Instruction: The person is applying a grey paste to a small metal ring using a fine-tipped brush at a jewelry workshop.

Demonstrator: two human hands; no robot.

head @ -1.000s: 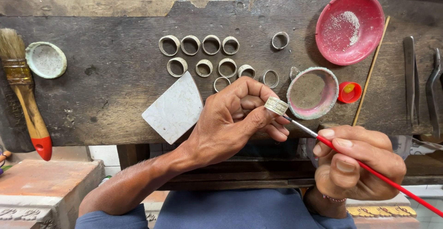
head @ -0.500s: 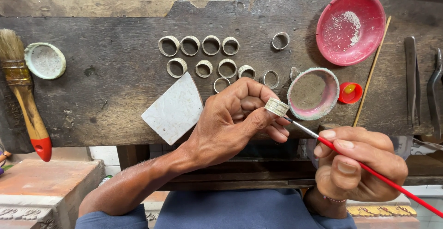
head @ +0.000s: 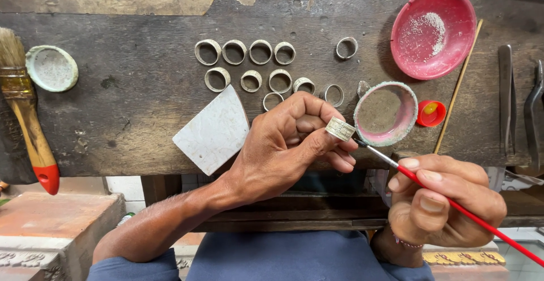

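Note:
My left hand [head: 286, 145] pinches a pale metal ring [head: 340, 128] between thumb and fingers, just over the near edge of the dark wooden bench [head: 136, 111]. My right hand [head: 439, 201] grips a thin red-handled brush [head: 453, 204], and the brush tip touches the ring's right side. A small round dish with a crusted rim [head: 386, 114] sits right behind the ring. Several more rings [head: 245, 52] lie in rows on the bench beyond my left hand.
A flat grey slab [head: 214, 132] lies left of my left hand. A red bowl with white powder [head: 433, 32], a red cap [head: 430, 113], a thin wooden stick [head: 458, 86], metal tools [head: 520, 105], a wide paintbrush [head: 25, 105] and a pale lid [head: 52, 68] rest around.

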